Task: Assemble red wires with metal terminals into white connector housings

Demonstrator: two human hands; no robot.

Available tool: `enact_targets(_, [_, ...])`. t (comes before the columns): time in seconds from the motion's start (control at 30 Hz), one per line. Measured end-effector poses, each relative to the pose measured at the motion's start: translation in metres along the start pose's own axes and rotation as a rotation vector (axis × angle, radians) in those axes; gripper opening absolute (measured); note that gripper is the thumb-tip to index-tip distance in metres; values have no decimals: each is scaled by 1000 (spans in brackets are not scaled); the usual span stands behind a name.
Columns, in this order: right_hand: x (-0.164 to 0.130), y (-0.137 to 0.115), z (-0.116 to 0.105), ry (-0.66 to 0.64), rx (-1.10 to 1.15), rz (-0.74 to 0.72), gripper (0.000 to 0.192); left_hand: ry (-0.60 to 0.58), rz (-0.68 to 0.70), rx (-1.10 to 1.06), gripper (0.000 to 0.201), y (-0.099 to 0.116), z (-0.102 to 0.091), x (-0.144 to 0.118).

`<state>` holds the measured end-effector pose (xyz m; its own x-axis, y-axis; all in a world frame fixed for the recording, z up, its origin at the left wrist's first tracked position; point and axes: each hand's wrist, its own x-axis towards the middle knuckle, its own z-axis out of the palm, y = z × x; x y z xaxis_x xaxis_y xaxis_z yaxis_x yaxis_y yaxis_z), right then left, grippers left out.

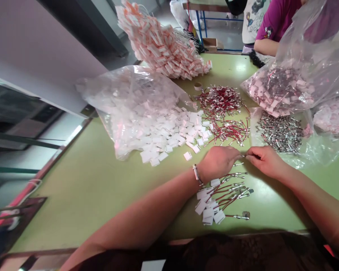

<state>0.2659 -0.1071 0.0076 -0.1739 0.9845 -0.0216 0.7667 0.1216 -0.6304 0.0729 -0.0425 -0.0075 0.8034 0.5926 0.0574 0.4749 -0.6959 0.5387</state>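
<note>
My left hand, with a bracelet at the wrist, is closed in a pinch. My right hand is also closed, its fingertips almost meeting the left ones. Between them shows the end of a small slim metal piece, mostly hidden by the fingers. Just below the hands lie several red wires with silvery metal ends and white tags at their left ends. One such wire lies apart near the front edge. Beyond the hands spreads a pile of red wires with metal tips.
White tags spill from a clear plastic bag on the left. Small metal parts lie on plastic at right, under a bag of pinkish pieces. Behind are an orange-white bundle, a tape roll and another person's arm.
</note>
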Motion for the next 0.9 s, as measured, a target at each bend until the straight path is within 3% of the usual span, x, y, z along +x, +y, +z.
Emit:
enact_targets(0.13, [-1,-1,3,-24,91,30,19,-85,68,46,25,-1,-2,-1])
enact_targets(0.33, [-1,-2,7,29,127,51,19,-58,34,-6,34,-1,2,1])
enact_targets(0.4, [-1,-3,7,54,107,55,20,-35,79,3,33,-1,-3,2])
enact_targets(0.5, [-3,-5,7,88,-24,-7,22,138,101,76,24,-5,-15,6])
enact_targets(0.6, [-4,-4,6,76,-181,-80,21,411,-142,229,24,-20,-21,10])
enact_targets(0.63, [-3,-2,5,84,-191,-85,22,448,-224,272,21,-26,-21,12])
enact_targets(0.73, [-1,11,-10,204,-156,-45,23,389,-313,306,11,-41,-19,16])
enact_targets(0.83, [1,32,-35,348,-282,119,23,344,-281,239,16,-43,-18,16])
enact_targets(0.9, [0,43,-52,328,-391,223,22,362,-200,235,22,-41,-19,15])
